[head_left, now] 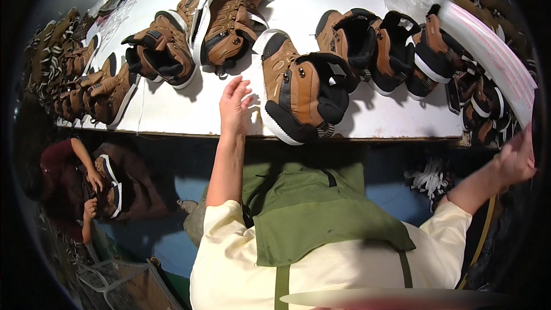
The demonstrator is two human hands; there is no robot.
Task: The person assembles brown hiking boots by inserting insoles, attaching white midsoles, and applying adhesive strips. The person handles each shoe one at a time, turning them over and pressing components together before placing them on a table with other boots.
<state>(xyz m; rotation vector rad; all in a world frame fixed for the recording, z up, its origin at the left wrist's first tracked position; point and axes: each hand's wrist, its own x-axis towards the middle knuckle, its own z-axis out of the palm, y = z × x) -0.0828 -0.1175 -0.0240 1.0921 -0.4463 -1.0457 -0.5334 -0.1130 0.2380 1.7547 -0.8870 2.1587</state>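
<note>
Shoe (304,95) between hands (233,103) (515,158), nearer left.

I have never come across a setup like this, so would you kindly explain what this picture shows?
There is no machine here: a person works bare-handed. The picture comes from a wide fisheye camera worn on that person's head, looking down, so straight edges bend. Brown-and-black, white-soled high-top shoes are spread across a white table. The left hand is empty, open beside the nearest shoe; the right hand grips a long, pink-printed plastic sheet.
</note>
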